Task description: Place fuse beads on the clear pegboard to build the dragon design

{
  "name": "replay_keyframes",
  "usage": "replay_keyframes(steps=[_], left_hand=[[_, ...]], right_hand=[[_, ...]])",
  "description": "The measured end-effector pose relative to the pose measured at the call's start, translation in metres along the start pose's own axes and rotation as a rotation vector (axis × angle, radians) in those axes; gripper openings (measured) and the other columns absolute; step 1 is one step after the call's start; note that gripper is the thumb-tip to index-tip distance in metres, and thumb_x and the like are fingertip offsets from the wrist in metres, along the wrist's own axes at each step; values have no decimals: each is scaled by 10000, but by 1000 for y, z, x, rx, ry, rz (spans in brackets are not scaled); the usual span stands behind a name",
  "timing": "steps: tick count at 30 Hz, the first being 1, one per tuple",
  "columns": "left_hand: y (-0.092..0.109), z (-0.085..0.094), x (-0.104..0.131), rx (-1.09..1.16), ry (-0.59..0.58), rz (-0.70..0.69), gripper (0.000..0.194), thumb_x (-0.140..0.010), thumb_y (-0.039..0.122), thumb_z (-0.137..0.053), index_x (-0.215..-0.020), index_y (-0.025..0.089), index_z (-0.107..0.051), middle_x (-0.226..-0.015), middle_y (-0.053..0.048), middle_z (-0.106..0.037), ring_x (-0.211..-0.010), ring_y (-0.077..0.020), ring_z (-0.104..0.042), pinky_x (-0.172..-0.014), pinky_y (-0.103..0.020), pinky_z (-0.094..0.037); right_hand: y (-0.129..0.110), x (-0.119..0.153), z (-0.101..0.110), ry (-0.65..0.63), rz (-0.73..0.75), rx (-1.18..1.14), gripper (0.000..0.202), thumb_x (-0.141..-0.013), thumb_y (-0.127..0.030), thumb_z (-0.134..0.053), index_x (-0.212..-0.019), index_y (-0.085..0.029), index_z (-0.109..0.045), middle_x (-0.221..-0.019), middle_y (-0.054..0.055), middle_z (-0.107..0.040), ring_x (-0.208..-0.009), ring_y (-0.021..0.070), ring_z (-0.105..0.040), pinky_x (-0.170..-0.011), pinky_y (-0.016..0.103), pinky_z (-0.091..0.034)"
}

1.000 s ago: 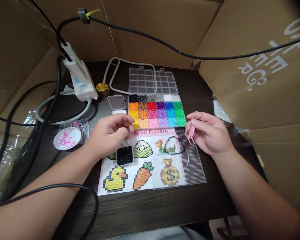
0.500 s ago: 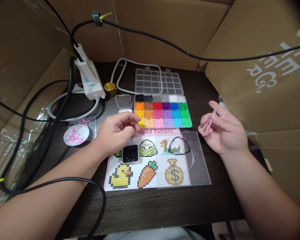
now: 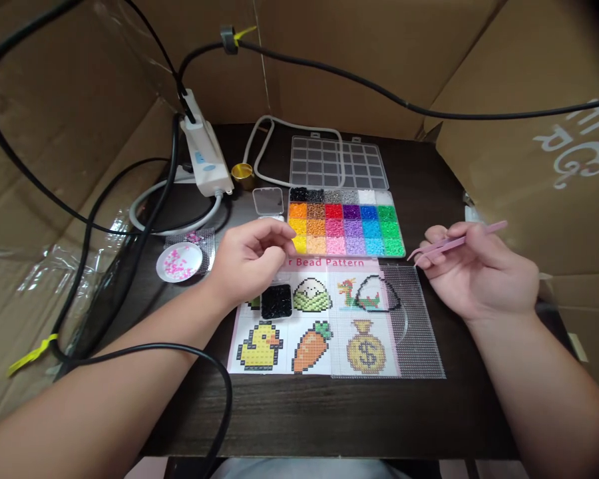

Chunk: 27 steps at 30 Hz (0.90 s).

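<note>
My left hand (image 3: 252, 256) hovers by the upper left of the pattern sheet (image 3: 284, 356), fingers loosely curled, thumb and index tips apart, with no object visible between them. Just below it is a small clear box of black beads (image 3: 277, 303). Pink tweezers (image 3: 452, 246) are gripped in my right hand (image 3: 479, 266), palm turned up, tips pointing left over the right edge of a clear pegboard (image 3: 422, 332). On that pegboard, a rounded outline of black beads (image 3: 395, 293) lies over the dragon picture.
A sorted bead case (image 3: 352, 211) lies behind the sheet, its clear lid (image 3: 337, 159) open. To the left are a white dish with pink beads (image 3: 180, 261), a gold cup (image 3: 243, 175) and a power strip (image 3: 204, 150). A black cable (image 3: 180, 347) crosses before my left forearm.
My right hand has turned the tweezers from pointing downward to lying nearly level, tips to the left. The view has shifted left; my left hand keeps its place above the black bead box.
</note>
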State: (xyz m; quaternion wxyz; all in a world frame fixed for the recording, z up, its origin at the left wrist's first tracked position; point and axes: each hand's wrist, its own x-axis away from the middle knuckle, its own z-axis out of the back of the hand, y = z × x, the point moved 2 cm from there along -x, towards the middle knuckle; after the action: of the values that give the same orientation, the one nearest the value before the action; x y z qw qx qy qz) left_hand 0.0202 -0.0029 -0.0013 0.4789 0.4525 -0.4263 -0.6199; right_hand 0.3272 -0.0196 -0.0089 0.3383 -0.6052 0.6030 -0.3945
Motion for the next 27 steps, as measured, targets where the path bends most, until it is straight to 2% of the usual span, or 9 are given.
replay_keyframes(steps=[4, 13, 27], left_hand=[[0, 0, -1, 12, 19, -7, 246, -635, 98, -551, -817, 179, -696, -678, 8, -710, -554, -126, -651, -477, -230, -510], [-4, 2, -2, -15, 58, -27, 242, -628, 95, -529, -788, 181, -689, -667, 9, -694, -604, -142, -666, -509, -240, -521], [-3, 1, -1, -46, 52, -10, 240, -619, 115, -518, -767, 185, -694, -665, 10, -693, -604, -141, -659, -509, -240, -517]], right_hand=[[0, 3, -3, -58, -2, 40, 139, -798, -412, -808, -832, -279, -785, -733, 6, -698, -531, 114, -555, -527, 308, -559], [4, 6, 3, -152, -16, 112, 218, -874, -453, -742, -963, -260, -791, -877, 22, -782, -587, 136, -653, -553, 321, -610], [3, 8, -2, -148, -18, 177, 169, -782, -326, -849, -924, -246, -803, -825, 22, -755, -515, 91, -597, -526, 281, -606]])
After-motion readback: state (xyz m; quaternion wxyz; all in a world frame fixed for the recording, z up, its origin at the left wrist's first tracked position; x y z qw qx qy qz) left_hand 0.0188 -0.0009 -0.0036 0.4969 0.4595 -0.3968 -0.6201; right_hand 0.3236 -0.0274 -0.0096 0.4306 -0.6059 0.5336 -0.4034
